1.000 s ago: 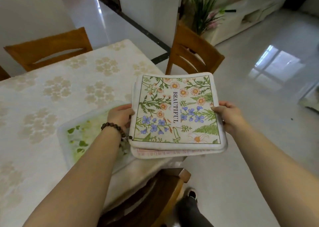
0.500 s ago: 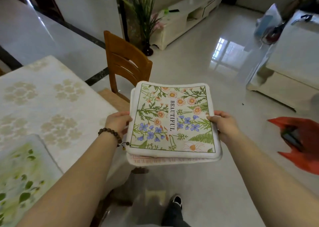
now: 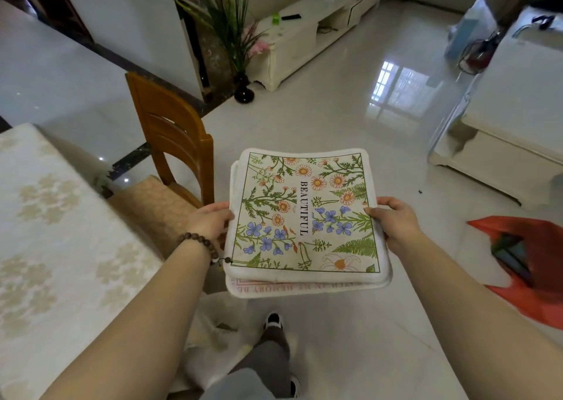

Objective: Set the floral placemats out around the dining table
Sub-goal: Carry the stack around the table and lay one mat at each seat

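I hold a stack of floral placemats (image 3: 304,214) flat in front of me, over the floor to the right of the dining table (image 3: 54,232). The top mat shows daisies, blue flowers, ferns and the word BEAUTIFUL. My left hand (image 3: 210,221), with a bead bracelet at the wrist, grips the stack's left edge. On the right edge my right hand (image 3: 393,220) grips with the thumb on top. The table has a cream cloth with pale flower prints.
A wooden chair (image 3: 173,137) with a padded seat stands at the table's side, just left of the stack. A red bag (image 3: 530,262) lies on the glossy floor at right. A potted plant (image 3: 234,34), a white TV cabinet (image 3: 307,31) and a white cabinet (image 3: 511,119) stand beyond.
My view has swung right, away from the table; the green leaf placemat lying on the table has left the view. Both hands keep the same grip on the stack, now beside the side chair.
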Available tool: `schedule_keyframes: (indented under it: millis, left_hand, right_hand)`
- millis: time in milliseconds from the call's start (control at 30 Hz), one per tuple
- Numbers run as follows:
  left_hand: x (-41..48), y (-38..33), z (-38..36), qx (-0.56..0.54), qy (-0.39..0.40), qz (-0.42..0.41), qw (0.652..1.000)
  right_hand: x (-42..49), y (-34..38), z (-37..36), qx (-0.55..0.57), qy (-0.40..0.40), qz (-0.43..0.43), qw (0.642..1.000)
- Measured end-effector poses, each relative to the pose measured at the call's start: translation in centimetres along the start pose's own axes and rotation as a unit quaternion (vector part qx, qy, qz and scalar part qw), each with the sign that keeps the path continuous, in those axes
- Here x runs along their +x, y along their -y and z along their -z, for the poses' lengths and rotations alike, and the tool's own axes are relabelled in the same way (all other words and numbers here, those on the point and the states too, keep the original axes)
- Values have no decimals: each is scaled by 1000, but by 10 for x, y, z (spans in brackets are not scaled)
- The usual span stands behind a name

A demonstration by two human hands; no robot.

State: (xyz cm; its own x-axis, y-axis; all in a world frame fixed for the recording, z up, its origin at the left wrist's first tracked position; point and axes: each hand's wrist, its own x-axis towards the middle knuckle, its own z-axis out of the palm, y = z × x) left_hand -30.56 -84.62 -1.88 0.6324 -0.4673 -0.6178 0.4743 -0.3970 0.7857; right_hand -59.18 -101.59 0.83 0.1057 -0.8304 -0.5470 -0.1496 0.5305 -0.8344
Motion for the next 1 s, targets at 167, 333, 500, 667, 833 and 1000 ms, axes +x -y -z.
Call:
schedule_keyframes:
  millis: [167,333,500,667,833,1000]
  left_hand:
    - [53,-18,-35,-11,9,31,999]
    - [125,-53,-74,-44,-22,24,998]
    - [190,-109,-103,-61,-44,26,997]
    - [236,-163,-119,-101,-98,18,990]
    - [282,-202,-121,-112,-139,13,984]
    - [338,-229,-111,-139,-190,23,972]
  right_hand:
    - [68,24,-15,-11,2,1,1000]
    - [154,68,-48,-46,5,19,999]
    - [231,128,-98,-67,17,26,997]
    - [294,180,-149,-92,43,31,994]
    - [360,218,-212,-119,77,41,989]
    - [426,255,-285,-165,134,53,976]
